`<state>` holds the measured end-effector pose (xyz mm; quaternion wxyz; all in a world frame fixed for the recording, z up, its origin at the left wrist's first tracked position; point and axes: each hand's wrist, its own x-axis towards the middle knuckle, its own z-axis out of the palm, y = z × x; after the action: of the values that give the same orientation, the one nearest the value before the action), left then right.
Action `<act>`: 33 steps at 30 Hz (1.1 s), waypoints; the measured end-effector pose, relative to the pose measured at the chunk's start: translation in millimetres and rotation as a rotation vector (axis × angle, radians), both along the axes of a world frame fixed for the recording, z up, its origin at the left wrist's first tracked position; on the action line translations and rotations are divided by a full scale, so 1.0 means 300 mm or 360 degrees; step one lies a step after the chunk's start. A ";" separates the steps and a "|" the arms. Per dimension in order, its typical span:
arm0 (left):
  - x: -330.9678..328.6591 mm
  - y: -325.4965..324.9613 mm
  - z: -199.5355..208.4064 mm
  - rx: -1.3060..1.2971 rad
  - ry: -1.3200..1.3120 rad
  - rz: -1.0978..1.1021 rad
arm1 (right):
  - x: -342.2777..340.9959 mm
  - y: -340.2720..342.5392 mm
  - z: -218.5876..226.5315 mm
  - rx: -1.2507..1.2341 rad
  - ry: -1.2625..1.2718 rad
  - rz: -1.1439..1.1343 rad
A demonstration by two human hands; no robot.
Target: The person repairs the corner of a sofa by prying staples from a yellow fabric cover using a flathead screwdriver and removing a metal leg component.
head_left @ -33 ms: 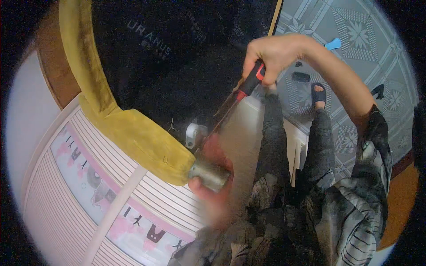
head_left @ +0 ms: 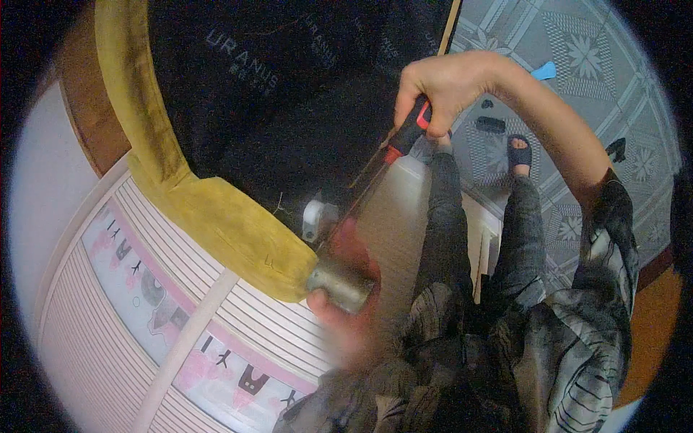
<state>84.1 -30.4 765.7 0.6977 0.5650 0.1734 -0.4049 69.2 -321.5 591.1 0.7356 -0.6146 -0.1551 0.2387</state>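
Observation:
My right hand (head_left: 451, 90) is closed round the black and red handle of a saw-like tool (head_left: 411, 133). Its long, narrow dark blade slants down left toward a short metal cylinder (head_left: 345, 283), though its far end is hard to make out. My left hand (head_left: 346, 325), partly blurred, has its fingers wrapped about that cylinder. The cylinder sticks out at the end of a yellow fabric-covered edge (head_left: 231, 224). Inside this edge stretches a black cloth panel (head_left: 238, 137). Beside the blade sits a white round piece (head_left: 316, 216).
Pale ribbed drawers with pink picture panels (head_left: 224, 310) stand at the lower left. On the patterned floor (head_left: 585, 58) lie a light-blue object (head_left: 543, 71) and a small black object (head_left: 491, 125). My foot wears a dark sandal (head_left: 519, 151).
My right hand has shifted very slightly upward with the tool's handle. The left hand and the cylinder look the same.

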 end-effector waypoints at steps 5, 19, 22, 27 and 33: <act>-0.029 -0.022 0.025 0.0076 0.0039 0.0174 | 0.049 -0.008 -0.008 0.0053 -0.0023 0.0067; -0.002 -0.018 0.009 -0.0283 0.0223 0.0315 | 0.076 0.004 0.014 -0.0015 -0.0055 0.0114; 0.007 -0.012 0.008 -0.0352 0.0260 0.0348 | 0.042 -0.013 0.059 -0.0147 -0.0038 0.0142; 0.016 -0.004 -0.003 -0.0374 0.0371 0.0358 | 0.023 -0.042 0.168 -0.0366 0.0096 0.0237; 0.010 -0.020 0.027 -0.0286 0.0338 0.0383 | 0.040 -0.038 0.149 -0.0220 0.0332 0.0390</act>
<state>87.1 -36.5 773.8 0.7665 0.4297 0.2755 -0.3898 81.3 -333.0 635.9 0.6692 -0.6121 -0.1350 0.3990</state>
